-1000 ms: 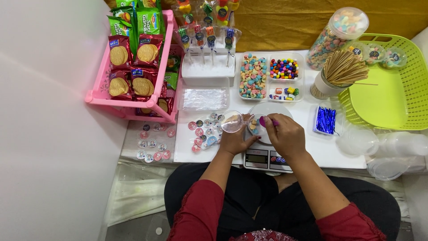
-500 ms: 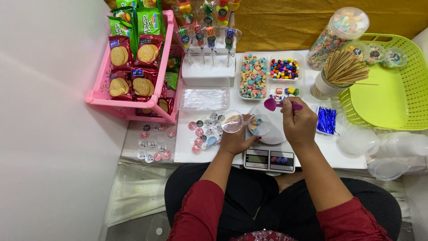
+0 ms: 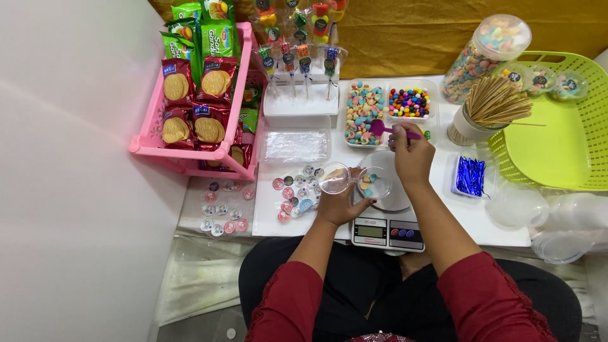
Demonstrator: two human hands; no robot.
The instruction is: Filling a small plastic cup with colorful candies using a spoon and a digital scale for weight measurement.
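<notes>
Surface: white tabletop (image 3: 456, 218) filled the middle of the frame, with a plain white wall on the left and a mustard-yellow cloth backdrop (image 3: 405, 31) along the top.
Left hand: the left hand (image 3: 339, 204), just below frame centre, gripped a small clear plastic cup with a hinged lid (image 3: 373, 182); the fingers were closed around the rim, and the lid half (image 3: 334, 177) lay flipped open to the left, apparently so the mouth stayed free for filling.
Cup position: it was held over the round plate of a white digital kitchen scale (image 3: 387, 231), low and close to the plate, with a few pastel sweets already inside.
Right hand: the right hand (image 3: 411, 155), right of centre, pinched a small purple plastic scoop (image 3: 386, 130) by its handle; the bowl of the scoop reached into the tray above.
Sweets: a clear compartmented tray of pastel ring-shaped candies (image 3: 364, 114) sat just above the scale, within easy reach, beside a section of multicoloured round candies (image 3: 410, 102).
Left side: a pink plastic rack (image 3: 190, 149) in the upper left held red and green biscuit packets, standing face-up.
Stickers: small round stickers (image 3: 294, 193) were spread left of the hand, flat on the table.
Upper middle: wrapped lollipops (image 3: 297, 44) stood upright in a white block.
Right side: a cup of wooden skewers (image 3: 491, 107), a tall clear candy jar (image 3: 484, 57), a lime-green plastic basket (image 3: 563, 139), a dish of blue foil twist ties (image 3: 470, 176), and stacked empty clear cups (image 3: 557, 218) at the right edge.
</notes>
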